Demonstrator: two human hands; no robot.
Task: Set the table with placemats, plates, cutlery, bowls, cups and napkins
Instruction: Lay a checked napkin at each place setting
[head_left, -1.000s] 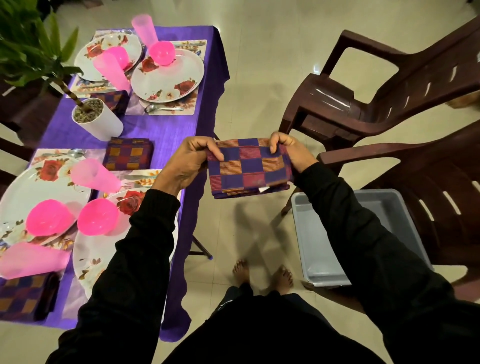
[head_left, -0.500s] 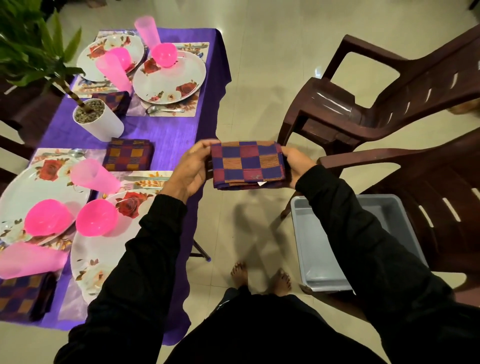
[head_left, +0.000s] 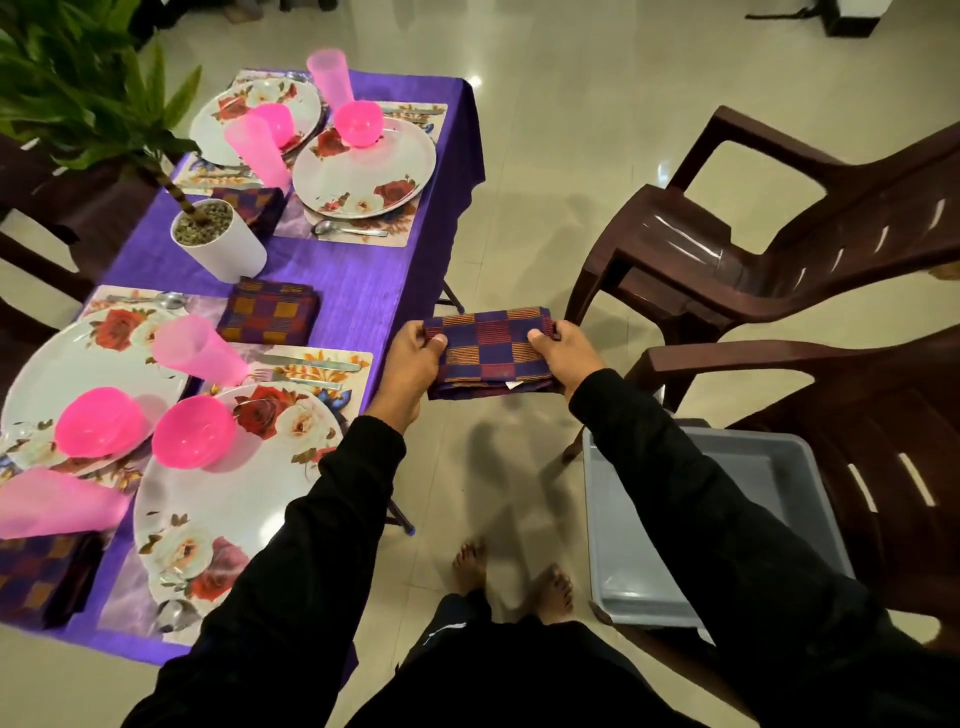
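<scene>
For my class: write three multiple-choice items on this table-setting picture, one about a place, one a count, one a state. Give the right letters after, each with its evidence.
1. Where is the grey tub?
A. on the table
B. on the seat of the near chair
C. in the person's hands

2. How many pink bowls show on the plates?
A. two
B. four
C. six

3. How is the checked napkin held?
A. folded, gripped at both ends
B. spread out flat on the floor
C. crumpled in one fist

Answers: 1 B, it rests on the near chair; 2 B, two near, two far; 3 A, the left hand and right hand pinch its two ends.
</scene>
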